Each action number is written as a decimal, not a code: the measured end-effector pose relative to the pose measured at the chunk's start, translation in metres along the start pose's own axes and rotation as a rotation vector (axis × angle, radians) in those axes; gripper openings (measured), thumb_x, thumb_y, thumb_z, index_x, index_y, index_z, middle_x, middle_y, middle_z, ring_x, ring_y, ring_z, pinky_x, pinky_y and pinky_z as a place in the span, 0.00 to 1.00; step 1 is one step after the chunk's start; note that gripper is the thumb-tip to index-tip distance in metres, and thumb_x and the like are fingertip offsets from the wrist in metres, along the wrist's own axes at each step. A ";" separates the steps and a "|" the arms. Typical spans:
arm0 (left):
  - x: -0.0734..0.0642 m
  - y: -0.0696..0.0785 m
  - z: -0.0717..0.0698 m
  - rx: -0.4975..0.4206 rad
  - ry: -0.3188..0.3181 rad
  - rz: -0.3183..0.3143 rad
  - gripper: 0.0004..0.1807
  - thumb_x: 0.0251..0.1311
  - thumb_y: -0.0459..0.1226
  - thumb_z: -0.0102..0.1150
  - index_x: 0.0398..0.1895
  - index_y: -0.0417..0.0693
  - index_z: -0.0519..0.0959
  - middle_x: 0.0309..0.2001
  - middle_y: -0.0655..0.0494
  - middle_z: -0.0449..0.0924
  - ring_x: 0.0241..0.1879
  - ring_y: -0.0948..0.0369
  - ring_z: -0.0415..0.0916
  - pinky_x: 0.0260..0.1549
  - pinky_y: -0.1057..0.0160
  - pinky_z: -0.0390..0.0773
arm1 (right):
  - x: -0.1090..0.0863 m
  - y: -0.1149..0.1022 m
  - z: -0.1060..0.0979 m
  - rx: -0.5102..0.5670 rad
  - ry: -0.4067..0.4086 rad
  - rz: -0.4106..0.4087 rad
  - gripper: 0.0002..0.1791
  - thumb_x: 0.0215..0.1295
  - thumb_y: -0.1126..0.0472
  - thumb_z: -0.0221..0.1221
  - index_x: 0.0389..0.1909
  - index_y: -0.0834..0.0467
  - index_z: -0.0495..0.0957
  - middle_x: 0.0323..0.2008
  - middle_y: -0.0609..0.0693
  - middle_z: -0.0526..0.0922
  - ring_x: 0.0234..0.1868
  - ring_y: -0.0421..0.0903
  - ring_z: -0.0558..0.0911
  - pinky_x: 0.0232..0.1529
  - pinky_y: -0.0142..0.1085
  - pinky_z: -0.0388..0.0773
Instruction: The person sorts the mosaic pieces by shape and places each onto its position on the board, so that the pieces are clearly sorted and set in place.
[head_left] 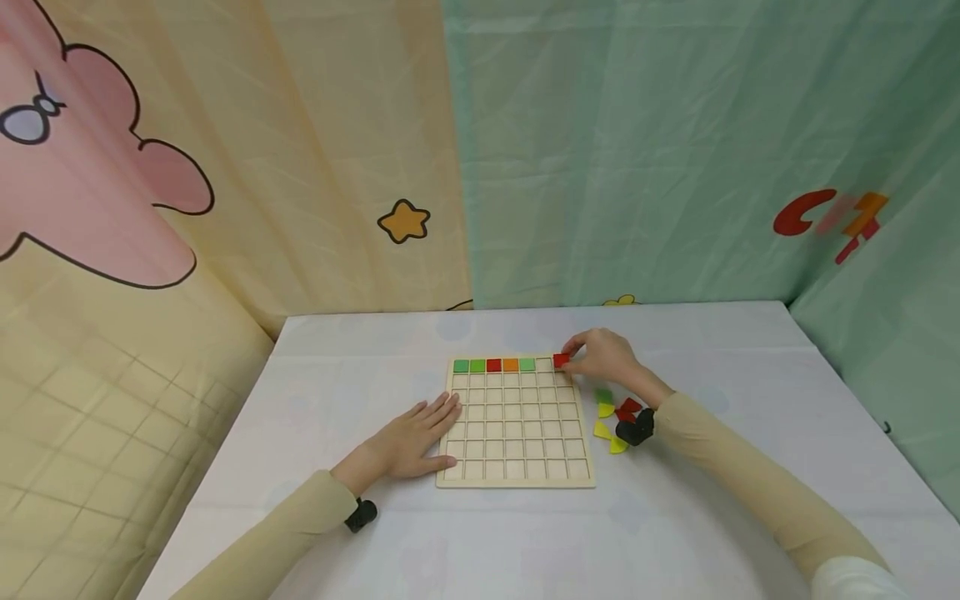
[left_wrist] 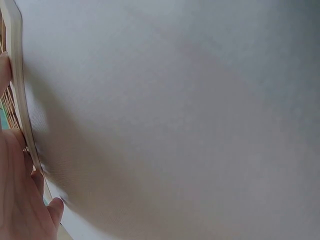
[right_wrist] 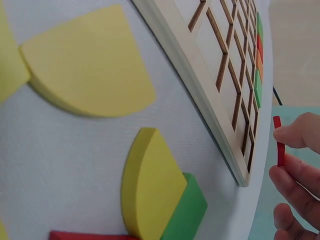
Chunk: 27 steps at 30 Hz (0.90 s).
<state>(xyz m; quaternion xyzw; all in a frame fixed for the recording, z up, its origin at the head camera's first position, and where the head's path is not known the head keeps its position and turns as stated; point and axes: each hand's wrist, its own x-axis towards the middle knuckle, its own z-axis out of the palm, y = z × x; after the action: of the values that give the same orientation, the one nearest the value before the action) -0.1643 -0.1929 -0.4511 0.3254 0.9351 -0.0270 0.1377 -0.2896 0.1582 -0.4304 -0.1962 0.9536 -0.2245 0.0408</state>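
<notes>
A pale wooden grid board (head_left: 517,483) lies on the table. Green, red and orange square tiles (head_left: 493,365) fill cells along its far row from the left. Over the far right corner, my right hand (head_left: 606,357) pinches a red square tile (head_left: 561,360) between thumb and fingers. The right wrist view shows this tile edge-on, held off the board. My left hand (head_left: 417,438) rests with spread, straight fingers on the board's left edge. In the left wrist view, fingers (left_wrist: 20,185) lie along the wooden rim.
Right of the board lie loose pieces: a green one (head_left: 604,397), red ones (head_left: 628,408) and several yellow pieces with a curved edge (right_wrist: 90,65). A white cloth covers the table (head_left: 480,550). Printed curtains (head_left: 600,150) hang behind and at both sides.
</notes>
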 end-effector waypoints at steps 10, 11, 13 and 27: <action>-0.001 0.000 -0.002 -0.003 0.012 0.018 0.47 0.66 0.65 0.36 0.77 0.44 0.44 0.78 0.49 0.38 0.77 0.53 0.36 0.73 0.49 0.50 | 0.009 -0.009 0.004 0.029 -0.039 0.013 0.16 0.53 0.51 0.68 0.41 0.53 0.86 0.39 0.49 0.88 0.37 0.45 0.82 0.29 0.32 0.73; -0.001 0.000 -0.002 0.000 0.012 0.021 0.47 0.67 0.65 0.36 0.77 0.44 0.44 0.78 0.49 0.38 0.77 0.53 0.36 0.73 0.49 0.50 | 0.009 -0.009 0.004 0.030 -0.040 0.011 0.15 0.53 0.51 0.68 0.41 0.53 0.86 0.40 0.49 0.88 0.37 0.45 0.82 0.28 0.31 0.73; -0.001 0.000 -0.002 0.002 0.011 0.021 0.47 0.67 0.65 0.36 0.77 0.43 0.44 0.78 0.49 0.38 0.77 0.53 0.36 0.73 0.49 0.50 | 0.011 -0.009 0.006 0.033 -0.040 0.004 0.15 0.54 0.52 0.68 0.41 0.54 0.86 0.40 0.49 0.88 0.36 0.45 0.82 0.28 0.31 0.73; -0.002 0.002 -0.005 -0.005 0.007 0.019 0.46 0.67 0.64 0.36 0.77 0.44 0.44 0.78 0.49 0.38 0.77 0.53 0.36 0.73 0.49 0.50 | 0.020 -0.010 0.017 0.001 -0.063 -0.004 0.16 0.55 0.48 0.67 0.41 0.53 0.86 0.40 0.49 0.88 0.37 0.46 0.83 0.31 0.35 0.76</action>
<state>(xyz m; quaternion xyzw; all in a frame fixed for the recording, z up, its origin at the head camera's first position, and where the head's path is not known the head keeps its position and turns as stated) -0.1627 -0.1915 -0.4452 0.3342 0.9325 -0.0221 0.1353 -0.3018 0.1348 -0.4412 -0.2050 0.9513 -0.2190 0.0703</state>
